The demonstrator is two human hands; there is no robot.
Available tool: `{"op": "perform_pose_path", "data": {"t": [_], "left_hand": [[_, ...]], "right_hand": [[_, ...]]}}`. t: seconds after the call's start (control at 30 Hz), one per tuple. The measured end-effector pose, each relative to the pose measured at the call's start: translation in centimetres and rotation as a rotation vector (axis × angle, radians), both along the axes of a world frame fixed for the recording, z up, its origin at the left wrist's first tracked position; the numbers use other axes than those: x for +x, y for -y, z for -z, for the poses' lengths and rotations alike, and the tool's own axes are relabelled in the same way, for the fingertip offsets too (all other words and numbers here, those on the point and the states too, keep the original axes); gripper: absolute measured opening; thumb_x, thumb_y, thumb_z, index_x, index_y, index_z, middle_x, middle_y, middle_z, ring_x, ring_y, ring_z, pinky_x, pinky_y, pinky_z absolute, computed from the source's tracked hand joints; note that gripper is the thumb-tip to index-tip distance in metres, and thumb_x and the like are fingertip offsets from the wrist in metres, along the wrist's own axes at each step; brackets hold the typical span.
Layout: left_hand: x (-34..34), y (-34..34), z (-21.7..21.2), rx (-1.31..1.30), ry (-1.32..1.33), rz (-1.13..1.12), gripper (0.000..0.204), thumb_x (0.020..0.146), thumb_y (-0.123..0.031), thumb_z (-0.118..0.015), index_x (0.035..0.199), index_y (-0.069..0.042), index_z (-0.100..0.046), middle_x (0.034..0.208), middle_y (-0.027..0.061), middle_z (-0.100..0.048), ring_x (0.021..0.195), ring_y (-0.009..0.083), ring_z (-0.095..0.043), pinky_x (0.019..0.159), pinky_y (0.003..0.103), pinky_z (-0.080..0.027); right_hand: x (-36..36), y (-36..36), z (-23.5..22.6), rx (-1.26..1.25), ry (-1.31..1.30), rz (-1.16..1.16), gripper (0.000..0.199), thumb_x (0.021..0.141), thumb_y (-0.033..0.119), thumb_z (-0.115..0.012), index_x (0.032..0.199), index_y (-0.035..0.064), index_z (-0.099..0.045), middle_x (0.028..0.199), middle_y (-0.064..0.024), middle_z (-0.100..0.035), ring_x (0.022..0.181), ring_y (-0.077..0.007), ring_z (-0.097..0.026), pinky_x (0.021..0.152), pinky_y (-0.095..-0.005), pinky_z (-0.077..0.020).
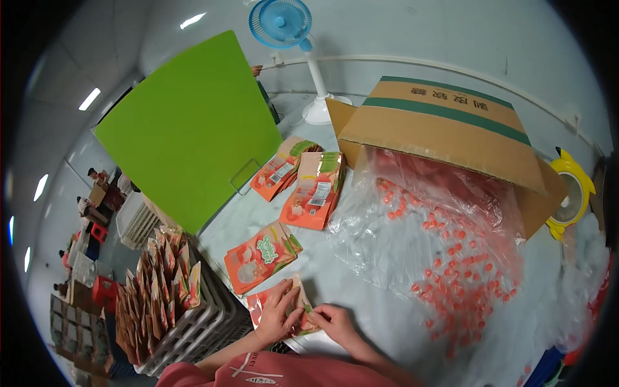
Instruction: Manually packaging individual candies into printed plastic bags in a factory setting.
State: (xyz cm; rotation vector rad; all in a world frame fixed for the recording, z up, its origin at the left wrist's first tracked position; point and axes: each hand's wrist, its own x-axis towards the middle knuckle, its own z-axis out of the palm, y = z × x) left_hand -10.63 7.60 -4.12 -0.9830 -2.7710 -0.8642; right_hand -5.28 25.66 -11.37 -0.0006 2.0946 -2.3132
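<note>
At the table's near edge lies an orange and beige pouch [258,302], partly covered by my hands. My left hand [278,316] rests over it with the fingers stretched out. Thumb and fingers of my right hand [335,324] are closed together at the pouch's right edge. Just beyond is a small stack of flat printed pouches [261,256]. Two thicker stacks lie farther off, a front stack [314,192] and a rear stack [281,169]. To the right, many small red-orange round candies [458,284] are spread on and around clear plastic film [361,226].
A large cardboard box [438,129] lies on its side, opening toward me. At left, a crate [213,322] holds many upright pouches [158,290]. A green board [193,129], a blue fan [280,24] and a yellow fan [570,193] stand around. Other people work far left.
</note>
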Motion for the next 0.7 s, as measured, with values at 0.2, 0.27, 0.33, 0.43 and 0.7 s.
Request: {"op": "perform_pose_path", "data": {"t": [0.2,0.27,0.33,0.43,0.7], "left_hand": [[-0.2,-2.0,-0.5,0.030,-0.005,0.011,0.058,0.087,-0.024,-0.071,0.137,-0.003,-0.052,0.145,0.0241,-0.041,0.134,0.0422,-0.043,0.109,0.048,-0.038],[-0.5,-2.5,-0.3,0.031,0.001,0.013,0.058,0.087,-0.025,-0.071,0.137,-0.003,-0.052,0.146,0.0244,-0.040,0.134,0.0424,-0.043,0.109,0.048,-0.037],[-0.9,-2.8,0.1,-0.003,0.011,0.011,0.057,0.087,-0.022,-0.071,0.137,-0.003,-0.052,0.147,0.0245,-0.038,0.134,0.0421,-0.043,0.110,0.047,-0.038],[-1.2,-3.6,0.1,0.050,0.066,0.019,0.055,0.086,-0.016,-0.069,0.137,-0.003,-0.052,0.148,0.0238,-0.038,0.135,0.0407,-0.043,0.110,0.045,-0.039],[-1.6,-3.8,0.9,0.057,0.146,0.025,0.051,0.087,-0.008,-0.063,0.137,-0.004,-0.053,0.147,0.0223,-0.041,0.135,0.0370,-0.044,0.110,0.042,-0.039]], "right_hand": [[-0.3,-0.6,-1.0,0.198,-0.242,0.052,0.011,0.085,0.013,-0.071,0.085,0.0035,-0.066,0.079,-0.0114,-0.065,0.069,-0.0296,-0.064,0.063,-0.0364,-0.0498],[-0.3,-0.9,-1.3,0.122,-0.213,0.037,0.012,0.085,0.015,-0.072,0.085,0.0040,-0.066,0.079,-0.0111,-0.065,0.069,-0.0290,-0.064,0.063,-0.0363,-0.0497],[-0.3,-1.0,-1.0,0.118,-0.198,0.032,0.014,0.085,0.017,-0.073,0.085,0.0044,-0.067,0.079,-0.0108,-0.065,0.069,-0.0279,-0.065,0.062,-0.0361,-0.0500],[-0.5,-0.9,-0.4,0.108,-0.189,0.064,0.014,0.083,0.015,-0.075,0.084,0.0029,-0.068,0.075,-0.0092,-0.065,0.065,-0.0210,-0.062,0.061,-0.0330,-0.0490],[-0.5,-0.8,0.2,-0.031,-0.101,0.024,0.016,0.085,0.019,-0.074,0.085,0.0049,-0.067,0.079,-0.0101,-0.066,0.067,-0.0259,-0.066,0.061,-0.0356,-0.0511]]}}
